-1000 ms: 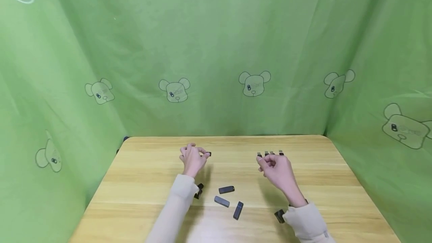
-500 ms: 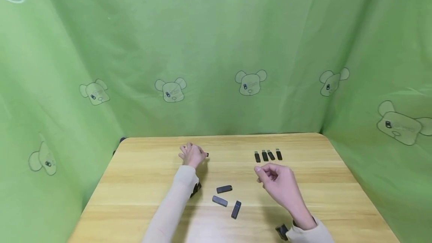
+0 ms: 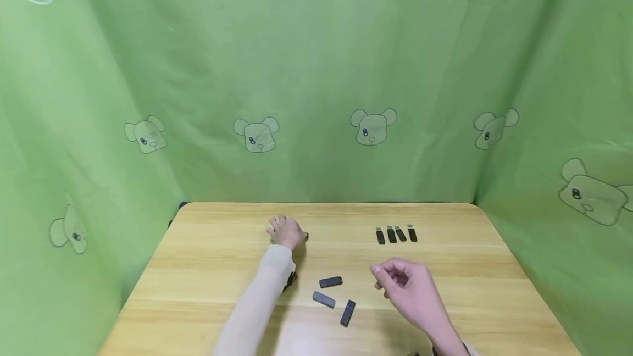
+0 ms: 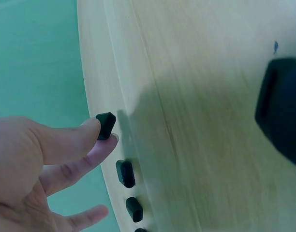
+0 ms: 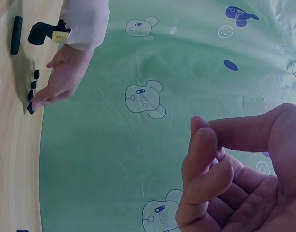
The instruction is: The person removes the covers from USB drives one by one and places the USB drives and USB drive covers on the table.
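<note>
Pinching a small black cap [image 4: 105,125], left hand [image 3: 286,232]; right hand [image 3: 412,290] loosely curled, empty, above table [image 3: 494,290]

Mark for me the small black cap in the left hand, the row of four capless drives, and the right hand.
small black cap [image 4: 105,125], left wrist view, its middle, pinched at the fingertips.
row of four drives [image 3: 396,234], head view, middle of the row.
right hand [image 3: 410,290], head view, back of the hand.
</note>
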The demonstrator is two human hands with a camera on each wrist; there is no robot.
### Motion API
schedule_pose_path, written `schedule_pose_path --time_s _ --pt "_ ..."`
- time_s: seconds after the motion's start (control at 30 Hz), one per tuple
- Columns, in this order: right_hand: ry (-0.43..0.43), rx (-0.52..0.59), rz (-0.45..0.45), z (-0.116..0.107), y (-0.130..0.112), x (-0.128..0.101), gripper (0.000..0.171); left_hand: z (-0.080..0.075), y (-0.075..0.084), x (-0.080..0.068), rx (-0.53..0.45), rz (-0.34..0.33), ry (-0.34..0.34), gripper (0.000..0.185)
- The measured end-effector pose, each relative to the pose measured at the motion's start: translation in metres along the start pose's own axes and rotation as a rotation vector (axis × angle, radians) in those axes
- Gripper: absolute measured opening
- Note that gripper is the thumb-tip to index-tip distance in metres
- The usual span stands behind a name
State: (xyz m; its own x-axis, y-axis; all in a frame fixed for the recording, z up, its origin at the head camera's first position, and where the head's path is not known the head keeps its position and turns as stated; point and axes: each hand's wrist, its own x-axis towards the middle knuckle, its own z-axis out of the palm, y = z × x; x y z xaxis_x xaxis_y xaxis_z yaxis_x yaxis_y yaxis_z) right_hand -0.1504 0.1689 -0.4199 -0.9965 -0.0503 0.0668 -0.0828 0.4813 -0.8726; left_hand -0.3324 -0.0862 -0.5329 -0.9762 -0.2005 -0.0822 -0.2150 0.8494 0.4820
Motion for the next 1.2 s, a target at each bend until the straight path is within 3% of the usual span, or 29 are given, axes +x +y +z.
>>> schedule_pose_path --time_s 0.37,0.7,1.0,1.2 --pt "-0.036 0.02 0.008 0.001 -0.004 -0.01 0.016 0.001 0.006 -0.003 0.075 0.043 -0.015 0.028" --pt "-0.026 0.019 0.014 -0.002 -0.007 -0.015 0.018 0.008 0.009 0.007 0.153 0.036 0.003 0.029" --pt "-0.01 0.026 0.028 -0.005 -0.007 -0.02 0.017 0.019 0.01 0.008 0.265 0.038 0.075 0.032" --pt "-0.004 0.02 0.048 -0.005 -0.006 -0.019 0.015 0.024 0.009 0.011 0.241 0.017 0.119 0.026"
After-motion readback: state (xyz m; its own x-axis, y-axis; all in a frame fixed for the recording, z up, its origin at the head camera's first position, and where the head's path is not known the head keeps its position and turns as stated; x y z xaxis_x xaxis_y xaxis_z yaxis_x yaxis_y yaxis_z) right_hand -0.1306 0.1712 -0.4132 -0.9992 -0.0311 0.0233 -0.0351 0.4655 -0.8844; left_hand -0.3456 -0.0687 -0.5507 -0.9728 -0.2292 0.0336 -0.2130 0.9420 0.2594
